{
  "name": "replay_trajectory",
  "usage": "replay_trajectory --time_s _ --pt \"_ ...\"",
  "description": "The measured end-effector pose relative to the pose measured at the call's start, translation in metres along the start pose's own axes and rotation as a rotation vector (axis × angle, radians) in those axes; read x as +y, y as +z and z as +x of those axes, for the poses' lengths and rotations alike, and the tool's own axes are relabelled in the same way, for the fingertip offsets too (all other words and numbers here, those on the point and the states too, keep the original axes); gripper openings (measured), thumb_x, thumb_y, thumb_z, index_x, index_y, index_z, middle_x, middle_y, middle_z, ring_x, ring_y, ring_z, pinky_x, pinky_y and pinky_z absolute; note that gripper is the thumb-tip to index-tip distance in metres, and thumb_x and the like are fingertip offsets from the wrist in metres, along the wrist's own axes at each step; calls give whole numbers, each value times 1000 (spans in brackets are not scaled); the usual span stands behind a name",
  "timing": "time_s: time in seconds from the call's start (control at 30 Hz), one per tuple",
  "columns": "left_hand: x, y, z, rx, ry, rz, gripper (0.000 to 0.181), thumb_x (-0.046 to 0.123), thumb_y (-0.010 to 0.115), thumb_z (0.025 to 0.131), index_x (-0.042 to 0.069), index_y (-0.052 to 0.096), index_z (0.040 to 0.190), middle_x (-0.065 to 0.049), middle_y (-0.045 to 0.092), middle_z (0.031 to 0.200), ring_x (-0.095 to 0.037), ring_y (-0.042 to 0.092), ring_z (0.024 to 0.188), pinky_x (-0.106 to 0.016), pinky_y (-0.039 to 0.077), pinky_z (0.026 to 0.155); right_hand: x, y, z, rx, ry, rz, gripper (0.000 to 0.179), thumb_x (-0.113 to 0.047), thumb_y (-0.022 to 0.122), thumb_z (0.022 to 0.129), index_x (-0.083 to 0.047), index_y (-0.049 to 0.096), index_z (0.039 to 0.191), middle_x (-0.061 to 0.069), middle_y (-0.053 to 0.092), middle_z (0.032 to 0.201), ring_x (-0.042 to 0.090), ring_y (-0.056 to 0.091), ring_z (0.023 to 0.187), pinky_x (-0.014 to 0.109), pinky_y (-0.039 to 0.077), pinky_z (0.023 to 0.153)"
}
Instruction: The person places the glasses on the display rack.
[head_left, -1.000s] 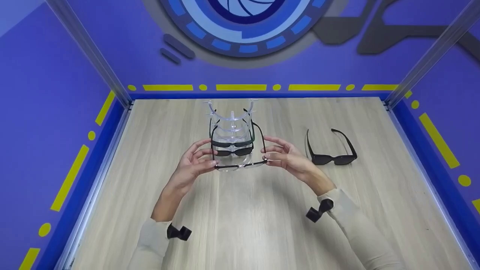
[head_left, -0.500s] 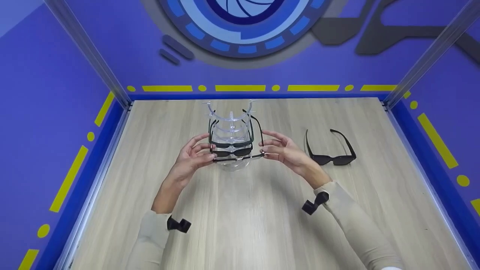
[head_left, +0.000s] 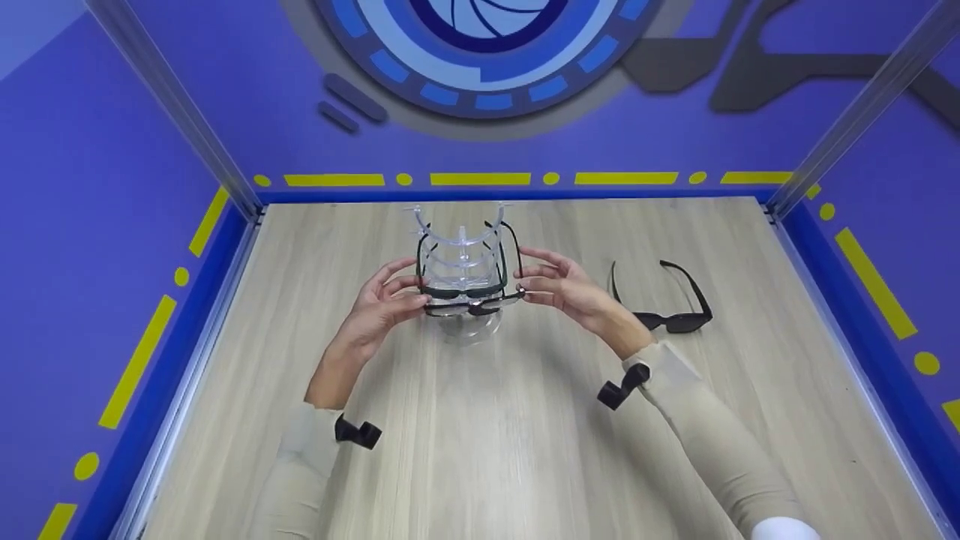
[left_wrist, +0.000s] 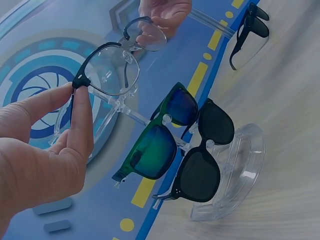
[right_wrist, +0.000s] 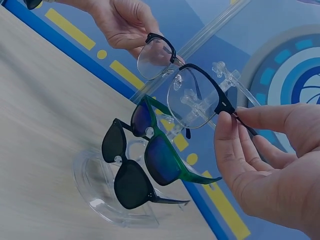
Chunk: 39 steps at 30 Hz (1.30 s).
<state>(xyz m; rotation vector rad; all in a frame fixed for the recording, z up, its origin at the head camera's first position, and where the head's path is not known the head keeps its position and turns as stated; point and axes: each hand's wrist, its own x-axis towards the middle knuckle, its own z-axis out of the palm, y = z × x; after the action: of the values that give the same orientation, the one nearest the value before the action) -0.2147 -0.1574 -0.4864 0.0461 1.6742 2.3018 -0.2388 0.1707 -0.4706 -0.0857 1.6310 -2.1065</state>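
Note:
Both hands hold a pair of clear-lens eyeglasses (left_wrist: 111, 70) with black upper rims, out in front of a clear display stand (head_left: 463, 240). My left hand (head_left: 379, 307) pinches one front corner between thumb and fingers. The other corner is pinched by my right hand (right_wrist: 275, 165). The temples point back toward the stand. In the wrist views the eyeglasses are higher than two pairs on the stand: green-framed sunglasses (left_wrist: 152, 150) with mirrored lenses, and black sunglasses (left_wrist: 200, 172) below them. In the head view the eyeglasses overlap the black pair and partly hide it.
Another pair of black sunglasses (head_left: 682, 322) lies with temples unfolded on the wooden table (head_left: 480, 450), to the right of the stand and partly behind the right wrist. Blue panels (head_left: 525, 150) with yellow marks enclose the table at the back and sides.
Both hands have moved the eyeglasses away from me toward the stand, so their front now overlaps the black sunglasses on it. The loose sunglasses stay in place.

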Motion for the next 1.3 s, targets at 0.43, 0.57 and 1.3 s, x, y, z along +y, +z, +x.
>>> replay_trajectory --time_s 0.43,0.57,1.3 --pt "6 -9 23 60 -36 33 65 -7 73 89 13 50 146 -6 67 118 -14 71 92 -27 61 85 -11 1 23 13 22 22 62 7 58 98 -5 37 155 12 67 120 15 70 98 33 60 93" --pt "7 -10 29 62 -37 29 65 -6 74 88 13 51 145 -8 66 119 -15 71 95 -29 61 88 -14 -1 27 13 24 21 62 12 51 98 -5 36 156 9 69 115 15 70 98 31 60 91" --pt "15 -13 38 41 -13 -15 63 -9 69 91 8 48 147 -2 70 111 -13 73 88 -26 62 82 -15 1 41 46 53 49 61 9 56 98 -4 37 155 6 70 108 13 71 93 28 60 87"
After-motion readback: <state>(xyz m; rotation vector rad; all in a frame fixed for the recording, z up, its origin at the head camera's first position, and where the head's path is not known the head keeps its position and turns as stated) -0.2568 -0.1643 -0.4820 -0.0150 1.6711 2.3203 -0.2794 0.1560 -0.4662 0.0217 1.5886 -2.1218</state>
